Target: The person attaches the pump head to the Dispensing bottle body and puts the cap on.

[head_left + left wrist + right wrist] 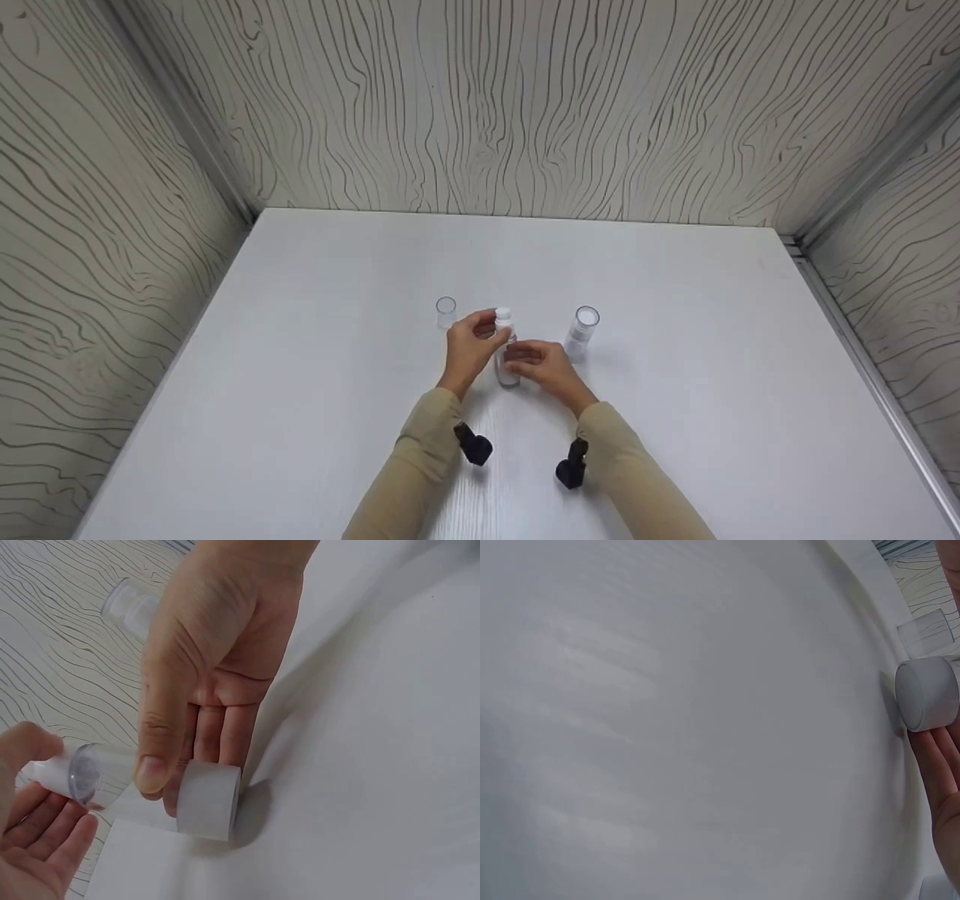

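A pump bottle [507,375] with a white pump top, clear body and white base is held between both hands in the middle of the table. My left hand [469,349] grips it at the top, thumb on the near side, around the white collar. Lower down, my right hand [551,367] pinches the clear body between thumb and fingers. In the left wrist view the white base [206,801] shows just below the right thumb, a shadow beside it. The right wrist view catches the base's underside [910,696], tilted towards the camera.
A clear cap [446,311] stands on the white table [337,300], left of and beyond the left hand. Beyond the right hand is another bottle [582,331] with a clear top. Patterned panels [480,112] rise behind the table and at both sides.
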A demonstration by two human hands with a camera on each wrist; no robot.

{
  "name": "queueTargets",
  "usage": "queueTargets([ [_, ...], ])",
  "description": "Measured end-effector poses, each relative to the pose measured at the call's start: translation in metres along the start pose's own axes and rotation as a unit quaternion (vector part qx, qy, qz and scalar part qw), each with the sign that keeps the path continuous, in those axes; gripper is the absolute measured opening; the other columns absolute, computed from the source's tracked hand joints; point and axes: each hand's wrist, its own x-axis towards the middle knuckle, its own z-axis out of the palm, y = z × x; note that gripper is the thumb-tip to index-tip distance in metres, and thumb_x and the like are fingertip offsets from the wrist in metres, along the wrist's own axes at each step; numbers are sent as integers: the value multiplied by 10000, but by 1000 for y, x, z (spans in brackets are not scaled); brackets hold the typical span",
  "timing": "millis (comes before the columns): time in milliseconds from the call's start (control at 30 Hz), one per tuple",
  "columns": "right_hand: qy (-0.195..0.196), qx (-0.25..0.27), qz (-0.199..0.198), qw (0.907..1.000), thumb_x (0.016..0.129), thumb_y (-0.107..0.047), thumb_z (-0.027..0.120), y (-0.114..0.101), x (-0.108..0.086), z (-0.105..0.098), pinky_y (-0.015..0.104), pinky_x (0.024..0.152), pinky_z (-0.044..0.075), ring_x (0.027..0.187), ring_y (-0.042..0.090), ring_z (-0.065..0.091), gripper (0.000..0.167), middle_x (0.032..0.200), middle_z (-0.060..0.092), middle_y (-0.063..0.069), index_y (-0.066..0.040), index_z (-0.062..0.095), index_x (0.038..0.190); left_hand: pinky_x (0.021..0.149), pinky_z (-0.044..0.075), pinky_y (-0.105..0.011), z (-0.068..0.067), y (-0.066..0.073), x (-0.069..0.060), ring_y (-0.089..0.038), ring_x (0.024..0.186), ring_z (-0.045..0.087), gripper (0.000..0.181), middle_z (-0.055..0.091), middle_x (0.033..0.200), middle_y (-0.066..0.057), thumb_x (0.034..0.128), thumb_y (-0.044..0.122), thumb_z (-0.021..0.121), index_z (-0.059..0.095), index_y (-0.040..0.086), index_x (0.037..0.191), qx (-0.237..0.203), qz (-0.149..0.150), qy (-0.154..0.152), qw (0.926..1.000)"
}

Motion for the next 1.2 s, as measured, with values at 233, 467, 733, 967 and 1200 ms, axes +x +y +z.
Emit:
queueTargets([
  [233,-35,-12,63,10000,870,-90,694,0,0,0,261,913,578,1121,419,642,427,1203,631,324,137,580,1212,902,589,-304,0,-2,1,-331,1057,692,385,682,1146,-263,839,26,654,606,-97,1201,-151,152,-182,9996],
  [467,-46,4,53,10000,872,-80,687,-1,0,-1,240,881,585,1104,416,651,416,1193,633,330,138,583,1210,945,571,-297,0,-5,1,-341,1124,663,440,650,1217,-267,863,39,591,547,-96,1280,-260,236,-340,9988],
  [733,-84,-54,15,9999,877,-70,677,-1,0,-1,259,897,584,1118,423,642,410,1199,632,328,133,579,1220,956,567,-318,0,-4,1,-327,1115,668,480,667,1198,-243,845,137,722,577,-70,1253,-256,58,-136,9996],
  [967,-62,-19,-20,10000,867,-64,688,0,1,-1,245,895,582,1111,430,642,406,1186,635,334,139,587,1203,910,583,-361,0,-3,-1,-293,1009,705,462,711,1082,-195,763,199,812,651,-34,1128,-90,102,304,9994],
  [1200,-40,-28,31,10000,864,-70,695,-1,1,0,256,899,583,1112,424,645,407,1187,638,327,135,591,1199,898,582,-363,0,-3,-1,-288,980,702,427,713,1044,-169,748,182,823,661,-22,1086,-147,107,444,9988],
])
